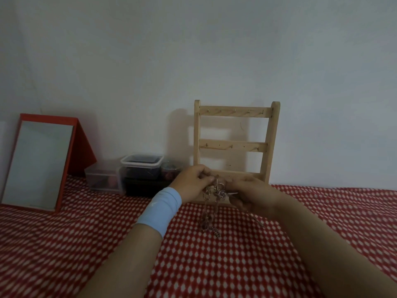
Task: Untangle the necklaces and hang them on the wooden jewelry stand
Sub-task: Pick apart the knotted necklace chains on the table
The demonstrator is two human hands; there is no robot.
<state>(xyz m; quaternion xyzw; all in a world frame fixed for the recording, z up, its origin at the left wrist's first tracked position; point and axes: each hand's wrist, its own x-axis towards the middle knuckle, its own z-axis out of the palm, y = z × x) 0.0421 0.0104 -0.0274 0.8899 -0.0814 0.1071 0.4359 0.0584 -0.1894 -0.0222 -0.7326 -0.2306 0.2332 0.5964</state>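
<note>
Item: tangled necklaces (216, 191), one clump of chains. Its long axis runs 12 to 6 o'clock, with the knot held aloft and the lower end seeming to reach the red-and-white cloth (214, 265). I read the knot as lying between the two sets of fingertips, at 3 o'clock from the left hand (192, 182) and 9 o'clock from the right hand (250, 195), both equally near. Each hand pinches strands at the knot, fingers curled on chain. Wooden jewelry stand (235, 145): at 12 o'clock, just behind the hands, upright, hooks bare as far as I can tell. I judge untangling unfinished; hanging would mean lifting toward 12. Plastic containers (140, 168): 10 o'clock. Red-framed mirror (38, 162): 9 o'clock, well apart.
</note>
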